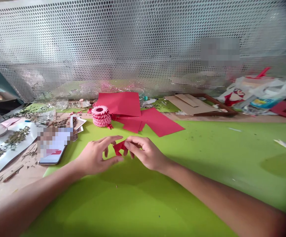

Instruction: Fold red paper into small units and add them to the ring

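Observation:
Between my hands, above the green mat (143, 204), is a small folded piece of red paper (119, 148). My right hand (145, 152) pinches its right end between thumb and fingers. My left hand (100, 156) is spread around the left side of the paper, thumb and forefinger apart, and does not appear to grip it. Just beyond my hands stands a round pink-and-red stack of folded paper pieces (101, 120) with a hole in its top. Red paper sheets (160, 121) lie behind the small piece, some overlapping.
At left, a phone (56, 148) lies near photo cards (78, 123) and dried plant bits on white paper (31, 135). A perforated metal panel (133, 42) rises behind the table. Brown boards (189, 103), a wooden frame (222, 107) and plastic bags (256, 92) are at the back right.

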`<action>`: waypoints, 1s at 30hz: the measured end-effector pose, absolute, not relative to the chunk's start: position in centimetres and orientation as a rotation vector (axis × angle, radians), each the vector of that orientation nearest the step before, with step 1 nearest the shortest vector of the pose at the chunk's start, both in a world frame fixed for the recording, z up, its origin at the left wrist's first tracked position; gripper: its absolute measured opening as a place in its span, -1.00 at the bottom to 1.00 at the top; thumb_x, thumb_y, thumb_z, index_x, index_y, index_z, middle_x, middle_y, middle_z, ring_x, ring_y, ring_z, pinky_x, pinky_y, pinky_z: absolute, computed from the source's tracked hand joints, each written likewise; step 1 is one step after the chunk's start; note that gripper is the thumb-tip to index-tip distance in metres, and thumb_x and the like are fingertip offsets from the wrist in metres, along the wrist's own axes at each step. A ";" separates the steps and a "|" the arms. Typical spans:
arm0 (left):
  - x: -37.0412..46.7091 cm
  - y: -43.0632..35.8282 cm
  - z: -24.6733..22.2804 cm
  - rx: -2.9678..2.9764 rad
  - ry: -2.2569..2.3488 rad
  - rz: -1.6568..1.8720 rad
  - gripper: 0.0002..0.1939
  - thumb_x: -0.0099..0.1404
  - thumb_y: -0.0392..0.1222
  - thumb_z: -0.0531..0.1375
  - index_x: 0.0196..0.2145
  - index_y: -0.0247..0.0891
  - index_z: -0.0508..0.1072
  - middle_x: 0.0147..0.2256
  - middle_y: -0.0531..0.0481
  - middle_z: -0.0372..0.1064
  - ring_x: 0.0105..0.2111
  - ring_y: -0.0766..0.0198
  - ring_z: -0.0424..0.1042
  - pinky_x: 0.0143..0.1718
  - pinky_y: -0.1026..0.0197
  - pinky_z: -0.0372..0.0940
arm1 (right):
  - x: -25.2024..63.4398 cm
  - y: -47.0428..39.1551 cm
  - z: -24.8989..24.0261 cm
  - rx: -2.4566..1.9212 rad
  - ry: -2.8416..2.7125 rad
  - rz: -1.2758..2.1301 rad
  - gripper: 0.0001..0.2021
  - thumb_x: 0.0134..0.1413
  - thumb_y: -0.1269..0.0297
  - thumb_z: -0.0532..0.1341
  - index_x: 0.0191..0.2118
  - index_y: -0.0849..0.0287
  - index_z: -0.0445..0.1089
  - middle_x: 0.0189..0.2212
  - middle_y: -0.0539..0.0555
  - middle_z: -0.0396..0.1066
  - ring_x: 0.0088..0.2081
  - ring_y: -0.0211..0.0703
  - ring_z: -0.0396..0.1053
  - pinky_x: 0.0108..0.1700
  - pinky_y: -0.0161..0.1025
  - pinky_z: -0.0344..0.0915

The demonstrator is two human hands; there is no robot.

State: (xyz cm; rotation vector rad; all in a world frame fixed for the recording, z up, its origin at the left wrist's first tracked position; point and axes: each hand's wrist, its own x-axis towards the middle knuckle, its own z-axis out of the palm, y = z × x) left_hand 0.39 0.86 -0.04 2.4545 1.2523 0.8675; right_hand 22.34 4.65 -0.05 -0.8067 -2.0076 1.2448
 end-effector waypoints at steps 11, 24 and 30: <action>0.3 0.8 -0.2 2.506 1.255 1.077 -0.68 0.49 -0.18 0.00 -0.13 -0.27 0.55 -0.47 0.03 0.54 -0.54 0.36 0.49 -0.46 0.35 0.31 | 22.3 4.4 0.2 -0.831 -2.090 1.191 -0.64 0.31 0.04 0.10 -0.31 0.23 0.43 -0.40 0.10 0.48 -0.49 -0.28 0.32 -0.44 -0.32 0.24; 0.1 1.0 -0.6 2.640 1.053 1.112 -0.69 0.47 -0.20 0.05 0.04 -0.24 0.50 -0.35 -0.08 0.55 -0.44 0.32 0.51 -0.40 0.33 0.34 | 22.3 4.4 0.1 -0.763 -2.062 1.292 -0.66 0.30 0.05 0.11 -0.22 0.25 0.46 -0.34 0.11 0.50 -0.46 -0.28 0.32 -0.41 -0.32 0.29; -0.1 0.9 -0.5 2.598 1.045 1.060 -0.66 0.47 -0.10 0.05 0.07 -0.24 0.48 -0.27 -0.12 0.56 -0.37 0.26 0.53 -0.33 0.27 0.37 | 22.2 4.4 0.1 -0.820 -2.060 1.245 -0.63 0.26 0.02 0.15 -0.28 0.26 0.48 -0.39 0.13 0.49 -0.49 -0.27 0.31 -0.46 -0.32 0.25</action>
